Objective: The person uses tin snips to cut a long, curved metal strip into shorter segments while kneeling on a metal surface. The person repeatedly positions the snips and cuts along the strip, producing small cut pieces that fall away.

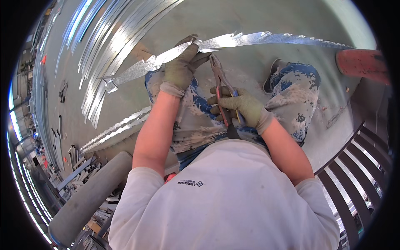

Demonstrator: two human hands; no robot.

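The long metal strip [258,38] is stretched from left to right on the far side of the right hand [243,106], its left end angled nearer, and it is grasped left of its middle by the gloved left hand [180,68], the closer of the two to it. The pliers [219,76] are clasped around the handles in the right hand, and their tip is pointed far, toward the strip, just beside the left hand; whether the metal is touched cannot be told.
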